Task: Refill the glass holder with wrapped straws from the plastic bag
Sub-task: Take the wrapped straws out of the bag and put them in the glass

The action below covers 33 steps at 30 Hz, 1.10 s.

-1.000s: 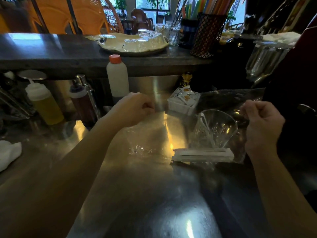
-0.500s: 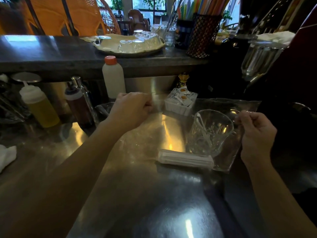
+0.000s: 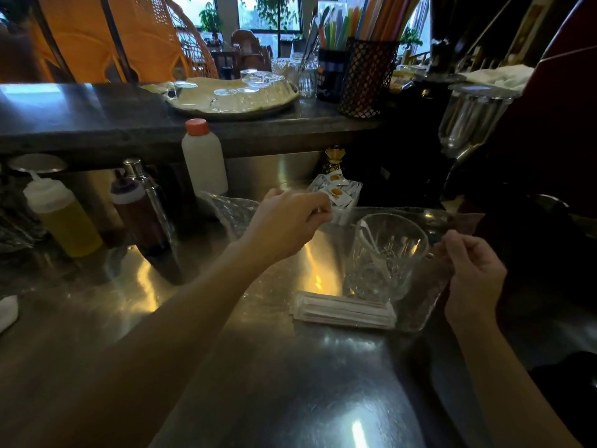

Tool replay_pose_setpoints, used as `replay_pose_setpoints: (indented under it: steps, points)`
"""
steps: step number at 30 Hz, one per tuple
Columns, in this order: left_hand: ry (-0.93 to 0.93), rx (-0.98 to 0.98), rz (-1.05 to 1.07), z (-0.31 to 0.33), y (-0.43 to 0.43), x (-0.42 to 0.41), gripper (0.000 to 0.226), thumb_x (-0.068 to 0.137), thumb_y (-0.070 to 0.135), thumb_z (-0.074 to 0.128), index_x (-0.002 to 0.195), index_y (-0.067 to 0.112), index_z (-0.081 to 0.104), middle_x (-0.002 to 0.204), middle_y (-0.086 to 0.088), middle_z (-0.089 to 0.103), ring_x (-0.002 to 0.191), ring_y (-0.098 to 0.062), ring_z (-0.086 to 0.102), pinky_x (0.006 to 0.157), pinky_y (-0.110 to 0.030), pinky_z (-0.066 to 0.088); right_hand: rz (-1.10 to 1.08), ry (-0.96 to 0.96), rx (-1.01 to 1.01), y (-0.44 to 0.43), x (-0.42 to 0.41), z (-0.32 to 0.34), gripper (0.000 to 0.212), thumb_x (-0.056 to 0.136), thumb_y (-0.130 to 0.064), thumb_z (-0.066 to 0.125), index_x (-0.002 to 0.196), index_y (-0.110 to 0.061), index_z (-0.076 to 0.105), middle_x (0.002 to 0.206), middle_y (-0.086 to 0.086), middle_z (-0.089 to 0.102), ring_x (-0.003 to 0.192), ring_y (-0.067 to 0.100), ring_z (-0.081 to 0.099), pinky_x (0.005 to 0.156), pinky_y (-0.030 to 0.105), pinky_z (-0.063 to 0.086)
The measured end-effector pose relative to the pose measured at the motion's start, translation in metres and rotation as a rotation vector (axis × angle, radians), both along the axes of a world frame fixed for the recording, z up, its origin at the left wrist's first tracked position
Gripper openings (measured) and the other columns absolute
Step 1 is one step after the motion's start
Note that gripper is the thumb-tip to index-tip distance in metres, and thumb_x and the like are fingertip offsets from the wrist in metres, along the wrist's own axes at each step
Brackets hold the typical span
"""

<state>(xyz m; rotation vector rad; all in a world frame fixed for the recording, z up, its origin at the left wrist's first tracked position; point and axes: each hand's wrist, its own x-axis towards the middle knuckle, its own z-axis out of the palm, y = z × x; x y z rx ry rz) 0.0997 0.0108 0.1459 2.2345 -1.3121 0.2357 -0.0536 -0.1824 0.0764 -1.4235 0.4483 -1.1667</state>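
Fingers of both hands, left (image 3: pixel 287 218) and right (image 3: pixel 475 270), pinch the plastic bag (image 3: pixel 416 305); wrapped straws (image 3: pixel 344 313) lie crosswise below them, nearer the right hand, beside the glass holder (image 3: pixel 386 257).

Dim indoors; daylight enters through the far windows (image 3: pixel 268 14). The steel counter (image 3: pixel 290 383) throws warm and white glare patches (brightest near centre). The right side sinks into near-black shadow. Edges bow outward, and far detail looks soft, perhaps from motion.
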Motion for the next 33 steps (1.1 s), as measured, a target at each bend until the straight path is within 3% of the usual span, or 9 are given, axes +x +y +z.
replay_pose_setpoints:
  steps: [4,11,16,19,23,24,27,30,33]
  points:
    - [0.049,-0.052,-0.006,0.007,-0.01,-0.003,0.016,0.089,0.025,0.053,0.09,0.014,0.065,0.088,-0.003,0.069,0.08,-0.019,0.062,0.092,-0.049,0.045,0.052,0.045,-0.002,-0.004,-0.008,-0.021,0.017,0.086,-0.012,0.058,0.077,-0.025,0.062,0.067,-0.018,0.068,0.063,-0.004,0.061,0.059,0.009,0.05]
    - [0.016,-0.092,0.016,0.023,-0.025,-0.005,0.015,0.087,0.027,0.055,0.089,0.016,0.065,0.084,-0.001,0.068,0.078,-0.018,0.062,0.089,-0.044,0.046,0.131,0.289,0.083,-0.014,-0.027,-0.076,0.023,0.077,-0.003,0.066,0.079,-0.027,0.067,0.075,-0.013,0.072,0.071,0.003,0.065,0.061,0.013,0.053]
    - [0.067,-0.114,-0.003,0.035,-0.033,-0.008,0.012,0.086,0.027,0.057,0.084,0.02,0.066,0.067,0.016,0.053,0.074,-0.013,0.058,0.083,-0.04,0.045,0.204,0.411,0.078,-0.012,-0.034,-0.089,0.026,0.072,0.009,0.066,0.07,-0.016,0.068,0.063,-0.005,0.071,0.052,0.006,0.061,0.047,0.015,0.048]
    - [0.064,-0.117,0.003,0.046,-0.037,-0.008,0.01,0.085,0.029,0.059,0.084,0.022,0.067,0.074,0.01,0.059,0.078,-0.014,0.058,0.081,-0.04,0.05,0.2,0.335,0.185,-0.014,-0.039,-0.087,0.016,0.077,0.002,0.064,0.069,-0.011,0.068,0.058,0.002,0.067,0.044,0.014,0.056,0.034,0.022,0.043]
    - [0.094,-0.152,-0.027,0.068,-0.045,-0.011,0.009,0.082,0.026,0.063,0.082,0.02,0.069,0.079,0.001,0.068,0.079,-0.017,0.062,0.079,-0.043,0.052,0.115,0.243,0.23,-0.028,-0.042,-0.074,0.013,0.076,-0.006,0.065,0.072,-0.018,0.069,0.061,-0.003,0.069,0.054,0.01,0.062,0.048,0.019,0.052]
    - [0.096,-0.169,-0.033,0.074,-0.048,-0.012,0.008,0.082,0.025,0.063,0.082,0.02,0.07,0.08,0.0,0.068,0.08,-0.018,0.062,0.08,-0.043,0.052,0.128,0.235,0.236,-0.031,-0.043,-0.069,0.008,0.073,-0.011,0.068,0.075,-0.019,0.069,0.065,-0.003,0.07,0.058,0.011,0.065,0.052,0.021,0.054]
    - [0.107,-0.231,-0.056,0.093,-0.057,-0.015,0.008,0.082,0.025,0.063,0.081,0.02,0.069,0.081,0.0,0.067,0.08,-0.018,0.062,0.081,-0.042,0.052,0.177,0.274,0.242,-0.037,-0.048,-0.063,0.022,0.064,-0.026,0.069,0.085,-0.021,0.069,0.078,0.0,0.073,0.07,0.016,0.069,0.06,0.031,0.056]
    - [0.077,-0.256,-0.086,0.107,-0.067,-0.017,0.008,0.082,0.025,0.063,0.081,0.02,0.069,0.079,0.002,0.064,0.08,-0.017,0.061,0.079,-0.04,0.052,0.199,0.279,0.273,-0.039,-0.055,-0.06,0.01,0.075,-0.014,0.063,0.082,-0.017,0.07,0.081,0.008,0.073,0.073,0.024,0.069,0.063,0.036,0.056]
    - [0.039,-0.253,-0.118,0.117,-0.078,-0.019,0.01,0.082,0.025,0.062,0.082,0.019,0.069,0.079,0.003,0.063,0.08,-0.017,0.059,0.079,-0.039,0.051,0.149,0.246,0.297,-0.043,-0.061,-0.053,0.013,0.083,-0.008,0.058,0.078,-0.013,0.069,0.081,0.017,0.068,0.069,0.027,0.064,0.06,0.033,0.054]
